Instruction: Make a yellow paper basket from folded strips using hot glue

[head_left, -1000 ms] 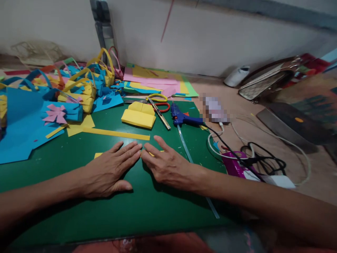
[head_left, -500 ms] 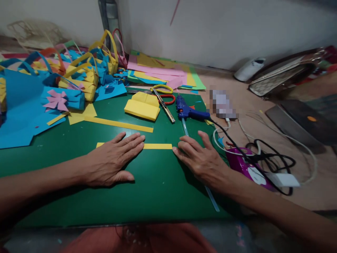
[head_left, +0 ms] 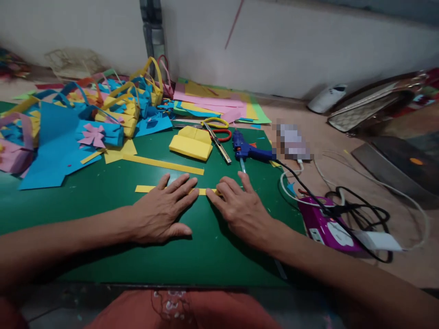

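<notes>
A narrow yellow paper strip (head_left: 144, 188) lies across the green tabletop. My left hand (head_left: 166, 208) rests flat on it, fingers spread and palm down. At the strip's right part, my right hand (head_left: 238, 208) has its fingers bent and pressed together on the paper, hiding that end. Behind the hands lies a second yellow strip (head_left: 164, 164). Farther back are a folded yellow paper piece (head_left: 190, 147), a cutter knife (head_left: 219, 145) and scissors with yellow and red handles (head_left: 224, 134). A blue glue gun (head_left: 252, 150) lies beyond my right hand, its clear glue stick (head_left: 243, 165) pointing towards me.
Several paper baskets (head_left: 120, 114) and a blue sheet (head_left: 51, 146) crowd the left. Coloured paper sheets (head_left: 212, 103) are stacked at the back. On the right are a purple power box (head_left: 325, 224), tangled cords (head_left: 366, 205), a white bottle (head_left: 327, 98) and a bag (head_left: 370, 103).
My right hand has moved left along the strip, closer to my left hand, and now covers its right end. My left hand stays flat. The view has shifted slightly.
</notes>
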Available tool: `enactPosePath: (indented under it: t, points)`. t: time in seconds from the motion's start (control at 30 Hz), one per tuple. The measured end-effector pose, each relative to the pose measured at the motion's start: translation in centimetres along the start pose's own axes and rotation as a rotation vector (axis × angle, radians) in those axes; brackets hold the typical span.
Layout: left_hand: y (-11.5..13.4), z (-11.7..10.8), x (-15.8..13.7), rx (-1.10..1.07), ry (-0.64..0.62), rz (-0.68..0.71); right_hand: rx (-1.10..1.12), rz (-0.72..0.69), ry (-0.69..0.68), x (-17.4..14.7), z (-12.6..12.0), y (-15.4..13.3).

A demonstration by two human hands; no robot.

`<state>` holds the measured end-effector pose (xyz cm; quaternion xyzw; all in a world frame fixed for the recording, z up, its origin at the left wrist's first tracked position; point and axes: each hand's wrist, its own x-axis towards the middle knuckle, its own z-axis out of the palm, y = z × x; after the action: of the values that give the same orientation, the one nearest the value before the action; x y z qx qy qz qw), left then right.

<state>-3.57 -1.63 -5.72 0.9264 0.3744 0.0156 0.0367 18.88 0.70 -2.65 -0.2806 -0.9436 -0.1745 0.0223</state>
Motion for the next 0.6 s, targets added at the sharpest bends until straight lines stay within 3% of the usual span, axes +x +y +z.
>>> enactPosePath:
  t: [0.23, 0.6]
  points:
    - [0.8, -0.5, 0.4, 0.038, 0.082, -0.066, -0.068, -0.03, 0.06, 0.7, 1.0, -0.4]
    - [-1.3, -0.5, -4.9, 0.235, 0.203, -0.252, -0.065, -0.027, 0.095, -0.2, 1.3, 0.3]
